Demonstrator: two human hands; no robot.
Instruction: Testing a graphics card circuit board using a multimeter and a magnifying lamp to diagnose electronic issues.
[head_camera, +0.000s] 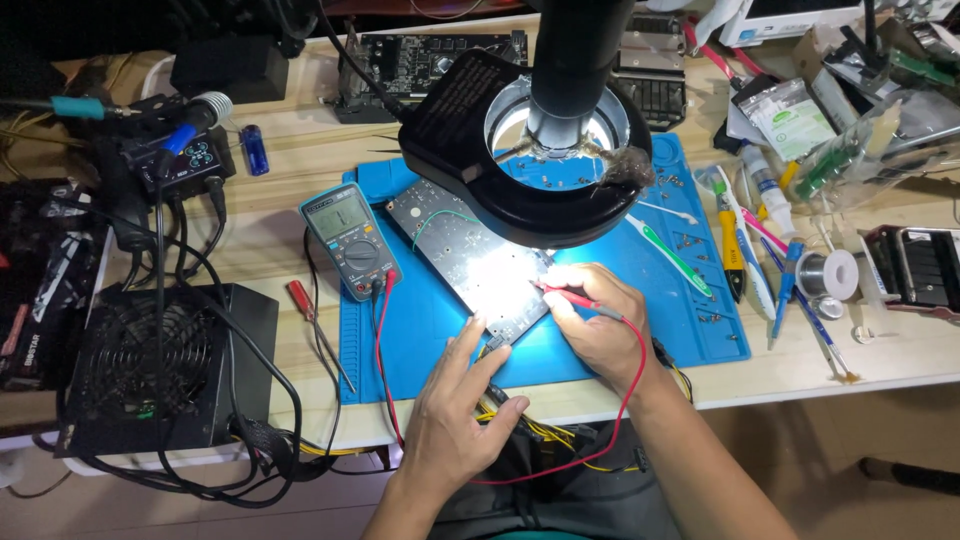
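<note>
A person's right hand pinches a thin red multimeter probe between thumb and fingers, its tip resting on a dark rectangular circuit board that lies tilted across a blue rubber work mat near the front edge of a pale wooden surface. The left hand lies loosely spread, gripping nothing, its fingertips touching the board's near corner. A black ring-lit microscope head hangs directly over the board, throwing a bright glare on its middle. A grey-green digital multimeter with a round dial sits at the mat's left edge, just beside the board, and a red lead wire loops from the probe down past the surface's front edge. A small red-handled screwdriver lies on the bare wood left of the mat, near a black boxed power supply with a fan grille at the surface's left front corner. Toward the right edge lie toothbrushes, pens and a spool of solder wire, well apart from the hands.
</note>
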